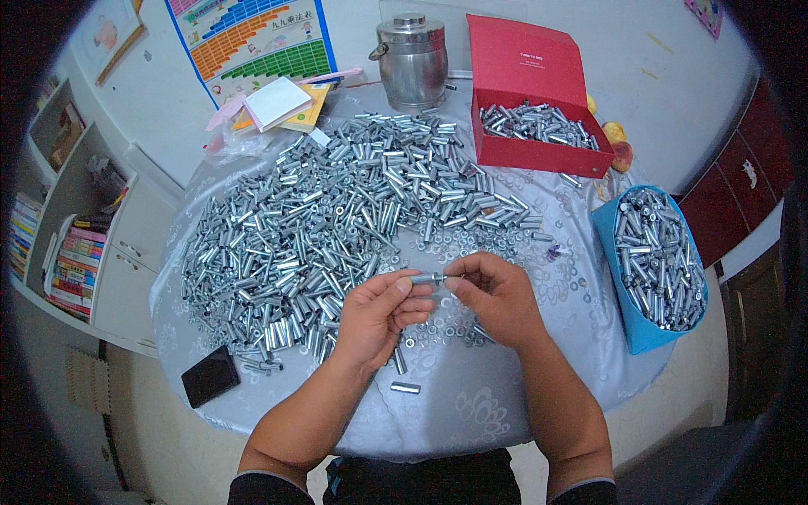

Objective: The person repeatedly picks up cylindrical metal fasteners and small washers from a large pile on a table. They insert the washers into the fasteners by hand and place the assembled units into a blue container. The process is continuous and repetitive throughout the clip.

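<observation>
A metal sleeve is held above the desk, lying nearly level between the two hands. Its body is pinched between thumb and fingers of the left hand; its narrow end is pinched between thumb and forefinger of the right hand, and partly hidden there.

From the sleeve, a broad pile of similar metal parts is spread toward 10 o'clock. Washers are scattered close by at 6 o'clock, and a loose tube is seen farther out on that line. A red box, lid raised, is set at 1 o'clock, and a blue bin at 3; both are filled with metal parts. A phone is placed at 8 o'clock, a steel pot at 12.
</observation>
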{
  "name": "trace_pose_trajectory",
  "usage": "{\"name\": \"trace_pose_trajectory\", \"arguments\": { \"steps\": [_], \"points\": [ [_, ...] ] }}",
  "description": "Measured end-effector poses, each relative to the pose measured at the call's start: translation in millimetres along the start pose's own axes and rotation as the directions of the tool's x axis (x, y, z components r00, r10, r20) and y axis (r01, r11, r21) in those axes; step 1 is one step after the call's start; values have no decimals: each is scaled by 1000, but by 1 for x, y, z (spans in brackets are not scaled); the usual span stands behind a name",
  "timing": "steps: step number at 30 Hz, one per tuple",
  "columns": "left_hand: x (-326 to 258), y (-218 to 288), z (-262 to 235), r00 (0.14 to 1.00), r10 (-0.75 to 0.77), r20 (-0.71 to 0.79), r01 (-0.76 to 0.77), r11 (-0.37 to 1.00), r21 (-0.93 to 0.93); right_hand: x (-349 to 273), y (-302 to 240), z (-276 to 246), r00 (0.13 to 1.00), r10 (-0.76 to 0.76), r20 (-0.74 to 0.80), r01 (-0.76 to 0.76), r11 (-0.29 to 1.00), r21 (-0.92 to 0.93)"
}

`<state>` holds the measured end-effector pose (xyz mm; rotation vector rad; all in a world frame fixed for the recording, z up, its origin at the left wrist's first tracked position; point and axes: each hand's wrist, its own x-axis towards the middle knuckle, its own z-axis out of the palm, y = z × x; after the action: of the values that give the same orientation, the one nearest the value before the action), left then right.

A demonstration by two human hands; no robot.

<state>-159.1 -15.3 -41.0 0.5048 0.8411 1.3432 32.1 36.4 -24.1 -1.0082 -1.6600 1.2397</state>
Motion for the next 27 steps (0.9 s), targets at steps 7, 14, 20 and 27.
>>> {"name": "trace_pose_trajectory", "arguments": {
  "steps": [7,14,20,27],
  "points": [
    [0,0,-1,1000,-20,10,20,1000,-15,0,-9,-2,989,-149,-3,145,966,-216],
    [0,2,-4,1000,13,25,-12,999,-37,13,19,-51,950,-190,-249,40,861,-506],
    [0,1,-4,999,21,35,-19,999,-44,15,19,-45,999,3,-53,-38,728,-684],
    [1,0,-3,1000,11,-3,-11,1000,0,15,11,-30,993,114,-39,-101,607,-789]
  ]
}}
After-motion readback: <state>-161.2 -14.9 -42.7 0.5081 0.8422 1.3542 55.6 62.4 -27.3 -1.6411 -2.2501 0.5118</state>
